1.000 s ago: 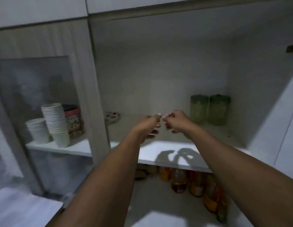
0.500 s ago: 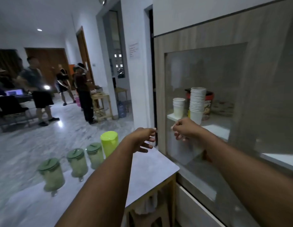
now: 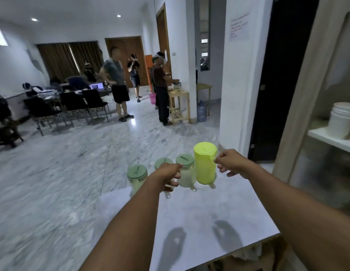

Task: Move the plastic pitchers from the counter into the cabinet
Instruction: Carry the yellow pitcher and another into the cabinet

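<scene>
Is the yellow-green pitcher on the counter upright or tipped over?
Upright. The yellow-green pitcher stands on its base on the counter, lid on top, beside the green-lidded pitchers. Neither hand is gripping it.

We stand in a large indoor hall used as a shared workroom, beside a pantry corner. Far left, black chairs (image 3: 94,103) line a long table with an open laptop (image 3: 97,86), and several people (image 3: 116,83) stand on the marble floor (image 3: 52,163). Near us a white counter (image 3: 199,212) adjoins a cabinet (image 3: 311,90) at right holding stacked white cups (image 3: 342,122).
</scene>
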The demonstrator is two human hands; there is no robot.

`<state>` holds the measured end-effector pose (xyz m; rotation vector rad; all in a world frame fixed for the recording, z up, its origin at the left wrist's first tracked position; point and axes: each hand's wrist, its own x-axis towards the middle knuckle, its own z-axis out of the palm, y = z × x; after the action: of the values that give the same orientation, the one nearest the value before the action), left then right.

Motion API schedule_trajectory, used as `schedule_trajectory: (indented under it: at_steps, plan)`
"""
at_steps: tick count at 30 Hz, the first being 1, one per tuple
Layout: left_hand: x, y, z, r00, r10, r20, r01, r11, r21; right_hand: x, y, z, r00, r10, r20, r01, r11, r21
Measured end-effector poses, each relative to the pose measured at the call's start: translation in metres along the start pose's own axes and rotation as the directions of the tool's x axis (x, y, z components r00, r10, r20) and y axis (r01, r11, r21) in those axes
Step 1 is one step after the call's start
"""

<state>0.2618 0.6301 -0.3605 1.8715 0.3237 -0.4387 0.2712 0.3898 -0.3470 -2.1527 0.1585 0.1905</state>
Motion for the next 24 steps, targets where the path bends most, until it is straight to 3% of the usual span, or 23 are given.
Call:
schedule_trajectory:
  at_steps: [11, 17, 21, 24]
  plan:
    - [0.165, -0.008, 0.048, 0.991, -0.125, -0.048, 0.123, 0.992, -0.038, 0.173, 0.05, 0.015, 0.99, 0.116, -0.077, -0.119, 0.992, -0.042]
    - [0.228, -0.025, 0.096, 0.965, -0.228, -0.127, 0.225, 0.974, -0.039, 0.239, 0.086, 0.028, 0.95, 0.293, 0.107, -0.293, 0.956, -0.011]
    - [0.249, -0.03, 0.108, 0.957, -0.233, -0.172, 0.225, 0.972, -0.063, 0.26, 0.1, 0.044, 0.928, 0.303, 0.217, -0.321, 0.945, 0.055]
    - [0.271, -0.041, 0.115, 0.96, -0.214, -0.183, 0.197, 0.974, -0.108, 0.263, 0.104, 0.051, 0.934, 0.281, 0.219, -0.301, 0.952, 0.063]
